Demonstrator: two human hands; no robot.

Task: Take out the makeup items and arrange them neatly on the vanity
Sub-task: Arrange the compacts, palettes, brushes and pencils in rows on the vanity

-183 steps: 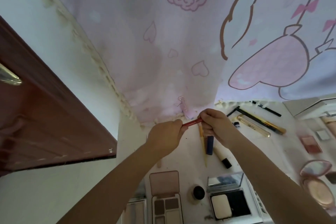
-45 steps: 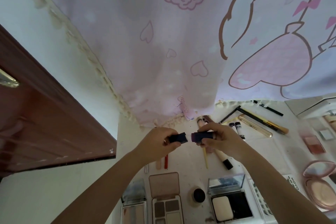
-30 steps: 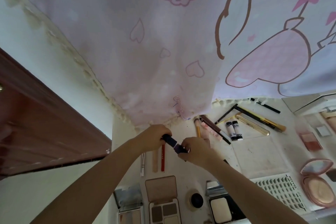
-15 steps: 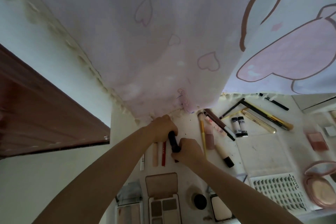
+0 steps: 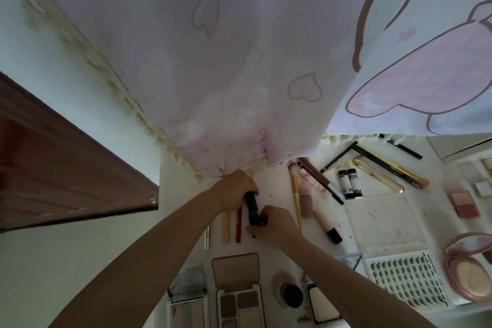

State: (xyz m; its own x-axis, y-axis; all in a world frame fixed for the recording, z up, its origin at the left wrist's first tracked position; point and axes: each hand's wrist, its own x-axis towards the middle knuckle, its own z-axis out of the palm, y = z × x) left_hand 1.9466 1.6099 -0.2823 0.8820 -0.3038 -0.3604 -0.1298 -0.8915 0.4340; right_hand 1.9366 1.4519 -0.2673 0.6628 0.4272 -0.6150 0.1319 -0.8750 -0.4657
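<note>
Both hands hold a dark tube [image 5: 252, 208] low over the white worktop [image 5: 378, 221]: the left hand [image 5: 234, 189] grips its far end, the right hand [image 5: 271, 224] pinches its near end, just beside a red pencil [image 5: 238, 224] and a beige stick [image 5: 226, 226].

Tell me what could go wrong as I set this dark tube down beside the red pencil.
The dark tube is round, gripped by your left hand and right hand; once released it may roll. The red pencil and beige stick lie close beside it, so a nudge from a hand could knock that row crooked. The curtain hem hangs at the vanity's back edge and could snag your left hand.
</note>
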